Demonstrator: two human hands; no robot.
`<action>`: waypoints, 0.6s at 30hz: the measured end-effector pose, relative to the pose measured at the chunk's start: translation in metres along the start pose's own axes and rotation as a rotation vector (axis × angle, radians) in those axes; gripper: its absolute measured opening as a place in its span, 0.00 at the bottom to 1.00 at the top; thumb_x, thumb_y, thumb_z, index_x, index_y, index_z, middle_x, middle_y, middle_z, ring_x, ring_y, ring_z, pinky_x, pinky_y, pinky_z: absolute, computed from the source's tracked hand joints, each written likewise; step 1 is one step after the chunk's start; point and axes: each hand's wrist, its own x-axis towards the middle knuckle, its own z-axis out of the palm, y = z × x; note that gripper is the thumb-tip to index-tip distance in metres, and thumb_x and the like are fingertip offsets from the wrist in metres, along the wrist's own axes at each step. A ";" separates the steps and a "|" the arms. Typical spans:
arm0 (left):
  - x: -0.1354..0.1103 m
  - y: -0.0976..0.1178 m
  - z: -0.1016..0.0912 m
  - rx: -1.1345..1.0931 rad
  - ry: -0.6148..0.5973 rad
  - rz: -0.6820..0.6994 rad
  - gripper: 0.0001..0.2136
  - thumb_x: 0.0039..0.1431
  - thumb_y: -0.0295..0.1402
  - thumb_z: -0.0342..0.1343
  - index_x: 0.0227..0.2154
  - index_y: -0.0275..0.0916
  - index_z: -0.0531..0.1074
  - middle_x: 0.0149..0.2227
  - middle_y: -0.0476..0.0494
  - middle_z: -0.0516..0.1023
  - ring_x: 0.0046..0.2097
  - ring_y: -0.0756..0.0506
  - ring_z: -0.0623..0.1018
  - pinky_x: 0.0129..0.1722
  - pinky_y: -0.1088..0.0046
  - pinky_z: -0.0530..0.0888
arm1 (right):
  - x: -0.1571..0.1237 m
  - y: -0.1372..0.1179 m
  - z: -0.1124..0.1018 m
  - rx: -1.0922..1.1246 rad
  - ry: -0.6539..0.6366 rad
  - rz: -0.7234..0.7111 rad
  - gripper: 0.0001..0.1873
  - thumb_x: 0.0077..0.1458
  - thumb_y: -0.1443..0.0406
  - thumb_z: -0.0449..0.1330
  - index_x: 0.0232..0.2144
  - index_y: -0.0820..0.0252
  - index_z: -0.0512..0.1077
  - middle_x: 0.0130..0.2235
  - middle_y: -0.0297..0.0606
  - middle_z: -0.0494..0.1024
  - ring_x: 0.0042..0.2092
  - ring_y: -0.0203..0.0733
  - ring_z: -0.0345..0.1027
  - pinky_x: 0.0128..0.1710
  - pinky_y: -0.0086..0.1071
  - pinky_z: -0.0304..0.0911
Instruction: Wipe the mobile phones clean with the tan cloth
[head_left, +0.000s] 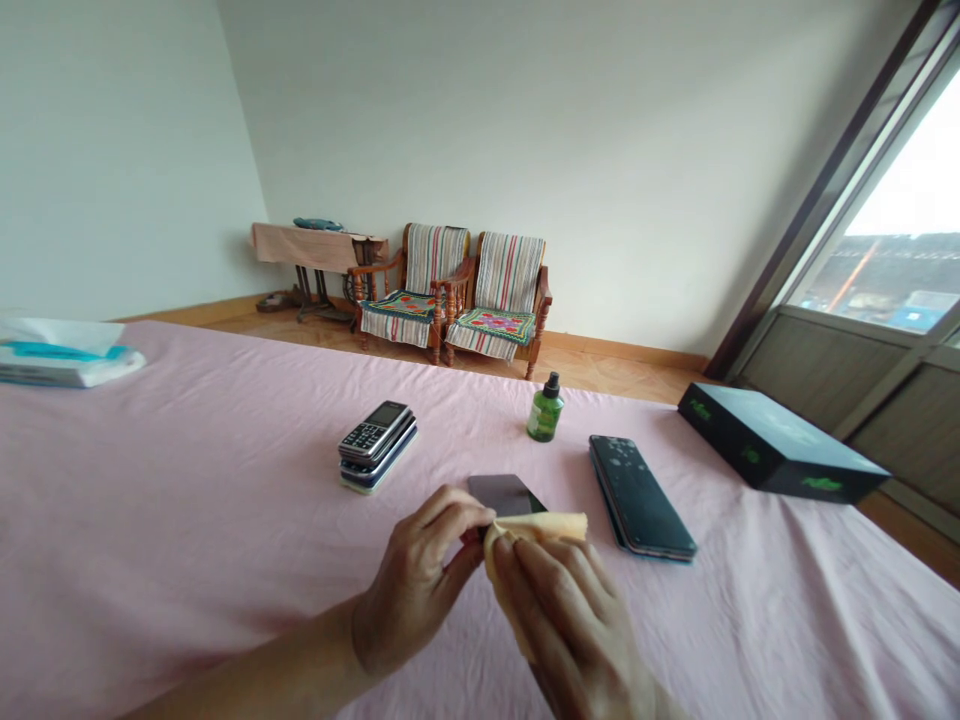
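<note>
Centrally, left hand [411,592] fingers tight on dark phone [504,493], right hand [574,625] fingers round yellow cloth [551,527] atop it.

The tablecloth [187,480] was pale pink. The wiping cloth [551,527] was buff yellow, and the held phone [502,492] showed a glossy black screen. At 3 o'clock from it the smartphone [641,495] was black, flecked with pale spots; at 1 o'clock the spray bottle [545,412] was green, black-capped; at 2 o'clock the box [780,440] was black with green marks. At 12 o'clock the armchairs [457,290] wore multicoloured stripes and floral seat covers.
</note>
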 end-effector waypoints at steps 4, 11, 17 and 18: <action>0.001 -0.001 0.000 0.019 0.005 0.022 0.05 0.65 0.29 0.50 0.41 0.38 0.70 0.35 0.44 0.72 0.37 0.47 0.75 0.37 0.75 0.74 | -0.002 0.003 -0.002 0.008 -0.022 -0.008 0.17 0.61 0.76 0.46 0.44 0.75 0.74 0.38 0.51 0.78 0.38 0.47 0.70 0.37 0.39 0.68; 0.001 -0.003 -0.001 0.054 0.036 0.027 0.04 0.64 0.28 0.53 0.41 0.37 0.70 0.35 0.44 0.73 0.37 0.46 0.75 0.36 0.74 0.74 | -0.012 0.008 -0.003 -0.034 -0.015 0.025 0.16 0.59 0.76 0.49 0.45 0.75 0.73 0.39 0.51 0.78 0.40 0.48 0.70 0.38 0.41 0.67; 0.000 -0.003 -0.001 0.034 -0.001 0.037 0.05 0.65 0.29 0.51 0.41 0.37 0.70 0.35 0.43 0.72 0.38 0.46 0.76 0.38 0.73 0.74 | -0.006 0.002 0.000 0.015 -0.044 -0.012 0.17 0.60 0.76 0.47 0.45 0.74 0.73 0.39 0.52 0.78 0.40 0.49 0.70 0.38 0.42 0.69; 0.000 -0.003 -0.001 0.036 -0.003 0.037 0.05 0.64 0.28 0.51 0.41 0.37 0.70 0.35 0.43 0.72 0.38 0.46 0.76 0.38 0.73 0.74 | -0.007 0.003 0.000 0.010 -0.041 -0.004 0.17 0.59 0.76 0.48 0.45 0.74 0.73 0.40 0.52 0.78 0.40 0.49 0.70 0.38 0.42 0.69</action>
